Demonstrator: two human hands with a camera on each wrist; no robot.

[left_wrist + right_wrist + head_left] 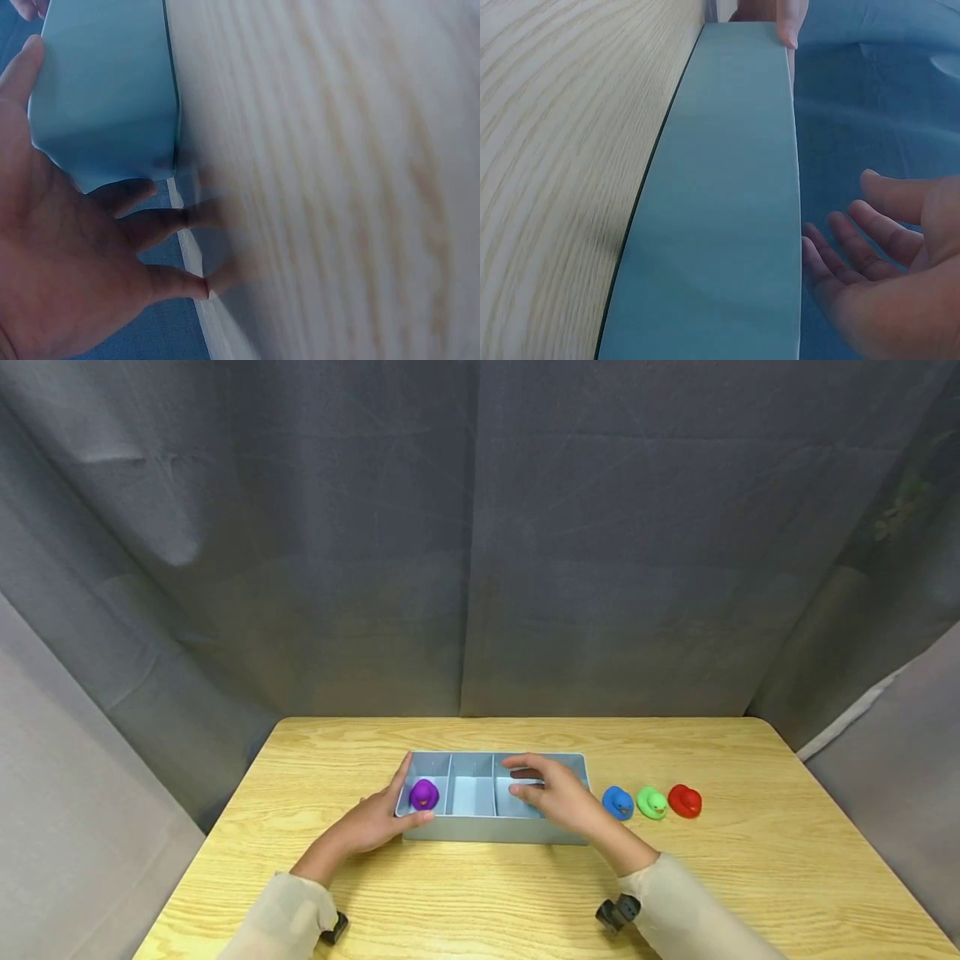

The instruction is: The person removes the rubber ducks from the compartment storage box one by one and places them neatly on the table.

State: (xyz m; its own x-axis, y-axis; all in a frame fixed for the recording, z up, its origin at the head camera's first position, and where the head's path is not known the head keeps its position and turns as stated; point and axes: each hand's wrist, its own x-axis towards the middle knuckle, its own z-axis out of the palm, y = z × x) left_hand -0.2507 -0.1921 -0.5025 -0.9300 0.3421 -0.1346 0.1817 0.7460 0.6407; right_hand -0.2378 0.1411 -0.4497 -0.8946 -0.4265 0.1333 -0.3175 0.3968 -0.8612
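A long blue-grey divided box [487, 831] lies on the wooden table in the head view. In its left end compartment sits a purple toy duck [423, 794]. My left hand [372, 818] holds the box's left end, thumb at the front rim and index finger reaching toward the back corner. In the left wrist view, other fingers [154, 226] spread down beside the end wall. Over the right part of the box hovers my right hand [557, 792], fingers loosely bent and apart with nothing between them. It hides part of the compartment beneath.
To the right of the box, a blue duck [618, 802], a green duck [652, 802] and a red duck [686, 801] stand in a row on the table [465, 902]. Grey curtain [480, 568] hangs behind the table's far edge.
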